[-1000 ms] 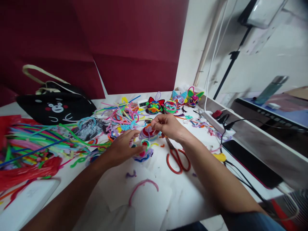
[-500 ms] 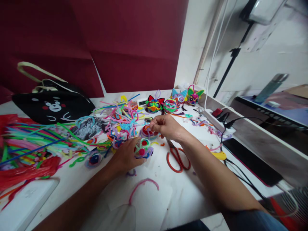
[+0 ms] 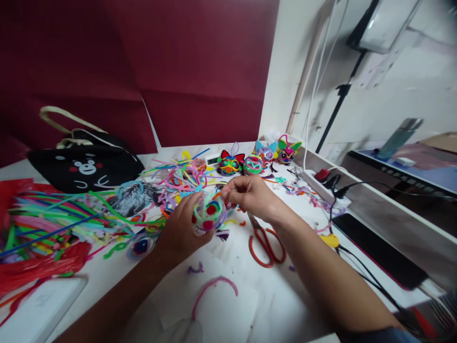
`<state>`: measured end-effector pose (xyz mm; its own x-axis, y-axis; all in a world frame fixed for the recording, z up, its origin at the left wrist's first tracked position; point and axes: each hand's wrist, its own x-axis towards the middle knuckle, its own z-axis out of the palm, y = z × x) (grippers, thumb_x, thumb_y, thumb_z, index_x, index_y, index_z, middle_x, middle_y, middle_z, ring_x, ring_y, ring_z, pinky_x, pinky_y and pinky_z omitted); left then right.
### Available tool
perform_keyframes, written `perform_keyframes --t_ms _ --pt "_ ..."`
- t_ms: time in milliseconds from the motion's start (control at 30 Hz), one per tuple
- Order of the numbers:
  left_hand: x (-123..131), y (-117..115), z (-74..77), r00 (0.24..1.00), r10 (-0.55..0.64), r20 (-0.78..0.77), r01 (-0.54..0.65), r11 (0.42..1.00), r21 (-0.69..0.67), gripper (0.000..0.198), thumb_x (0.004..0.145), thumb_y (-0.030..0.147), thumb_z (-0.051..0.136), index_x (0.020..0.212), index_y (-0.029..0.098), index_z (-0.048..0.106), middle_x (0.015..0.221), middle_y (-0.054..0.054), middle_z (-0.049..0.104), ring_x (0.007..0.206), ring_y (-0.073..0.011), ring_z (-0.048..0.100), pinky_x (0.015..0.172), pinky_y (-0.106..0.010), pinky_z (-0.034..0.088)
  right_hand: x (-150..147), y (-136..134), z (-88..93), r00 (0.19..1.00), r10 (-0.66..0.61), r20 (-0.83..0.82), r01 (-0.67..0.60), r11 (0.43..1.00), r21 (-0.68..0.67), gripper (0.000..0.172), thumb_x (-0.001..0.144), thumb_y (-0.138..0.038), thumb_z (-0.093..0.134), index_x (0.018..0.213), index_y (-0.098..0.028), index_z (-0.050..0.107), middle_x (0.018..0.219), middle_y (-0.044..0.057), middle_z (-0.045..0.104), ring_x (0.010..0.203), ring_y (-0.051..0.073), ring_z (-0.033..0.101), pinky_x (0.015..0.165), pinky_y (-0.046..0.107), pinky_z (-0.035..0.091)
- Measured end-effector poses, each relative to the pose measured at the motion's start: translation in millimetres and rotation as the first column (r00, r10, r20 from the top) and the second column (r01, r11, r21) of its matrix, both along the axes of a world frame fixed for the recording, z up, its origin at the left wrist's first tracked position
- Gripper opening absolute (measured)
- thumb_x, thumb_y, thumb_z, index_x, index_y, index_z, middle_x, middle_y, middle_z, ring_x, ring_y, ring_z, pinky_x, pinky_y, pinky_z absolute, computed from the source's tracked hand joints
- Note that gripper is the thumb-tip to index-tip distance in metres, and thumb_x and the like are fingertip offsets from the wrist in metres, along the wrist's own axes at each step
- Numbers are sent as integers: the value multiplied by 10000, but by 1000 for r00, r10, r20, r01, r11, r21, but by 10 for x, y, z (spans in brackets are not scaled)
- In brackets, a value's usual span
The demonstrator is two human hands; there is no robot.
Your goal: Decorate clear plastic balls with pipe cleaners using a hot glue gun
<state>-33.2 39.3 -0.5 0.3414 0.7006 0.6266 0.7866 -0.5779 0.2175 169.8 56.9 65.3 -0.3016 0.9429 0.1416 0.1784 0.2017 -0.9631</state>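
My left hand (image 3: 180, 227) is wrapped round a small ball of coloured pipe cleaners (image 3: 208, 212), green and purple with red spots, held just above the white table (image 3: 232, 305). My right hand (image 3: 250, 194) is pinched at the ball's upper right edge, on a short orange piece (image 3: 216, 195). Both hands are over the middle of the table, in front of a tangle of loose pipe cleaners (image 3: 178, 178).
Red-handled scissors (image 3: 266, 243) lie under my right wrist. Finished pipe-cleaner heads (image 3: 229, 163) stand at the back. A black bag (image 3: 84, 166) and a pile of long pipe cleaners (image 3: 46, 219) are at left. A phone (image 3: 380, 248), cables and a power strip (image 3: 323, 183) are at right.
My left hand closed on the pipe-cleaner ball and lifted it off the table toward my right hand. My right hand left the red piece on the table and pinched at the ball.
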Motion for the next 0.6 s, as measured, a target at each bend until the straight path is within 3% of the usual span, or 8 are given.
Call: perform_keyframes --t_ms 233,400,600 --pt "75 15 204 995 -71 -75 84 979 186 762 743 284 662 1398 239 276 1319 -143 524 1233 -323 511 1025 -446 439 57 -60 50 999 -29 -25 32 992 124 71 721 -202 616 719 -144 658 598 -28 578 536 87 497 506 205 386" --pt "82 13 221 988 -123 -89 140 963 229 669 758 251 665 1329 279 317 1291 -151 503 1195 -332 531 982 -493 461 54 -81 80 998 -64 5 62 989 137 65 717 -180 614 718 -140 664 585 -27 570 533 87 491 507 204 382" --pt "89 19 195 987 -128 -99 149 959 242 659 752 238 681 1303 283 322 1283 -162 487 1177 -349 535 955 -518 471 43 -95 65 990 -117 81 94 964 248 90 739 -169 617 723 -128 695 556 -40 544 526 75 456 498 196 347"
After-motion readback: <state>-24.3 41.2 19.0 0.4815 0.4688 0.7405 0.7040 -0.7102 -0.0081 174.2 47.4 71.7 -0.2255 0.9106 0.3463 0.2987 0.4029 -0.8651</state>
